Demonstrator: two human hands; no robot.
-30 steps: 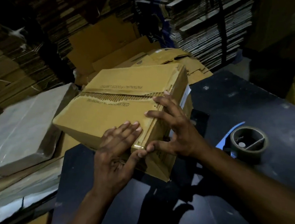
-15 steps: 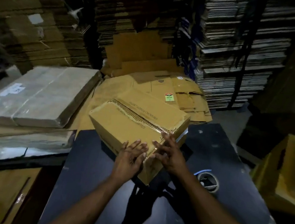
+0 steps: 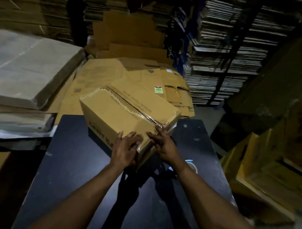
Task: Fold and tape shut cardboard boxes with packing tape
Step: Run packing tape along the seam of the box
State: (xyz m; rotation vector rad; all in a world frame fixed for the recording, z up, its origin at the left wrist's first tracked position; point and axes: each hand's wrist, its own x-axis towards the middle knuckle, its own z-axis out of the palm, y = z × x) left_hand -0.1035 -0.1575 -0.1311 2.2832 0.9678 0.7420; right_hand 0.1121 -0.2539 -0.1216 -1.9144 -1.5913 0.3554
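Both hands (image 3: 125, 151) (image 3: 163, 146) stay flat, open-palmed, on the box (image 3: 121, 115) corner; tape roll (image 3: 190, 166) half-hidden behind right forearm.

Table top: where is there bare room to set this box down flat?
Bare: the dark table left of the left hand, and the near strip between the forearms. Crowded: the right side, where the tape roll lies by the right hand, and the far edge under the box.

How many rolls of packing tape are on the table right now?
1. The tape roll lies on the dark table, just right of the right hand, partly hidden by that forearm. Others may sit unseen in the dark surroundings.
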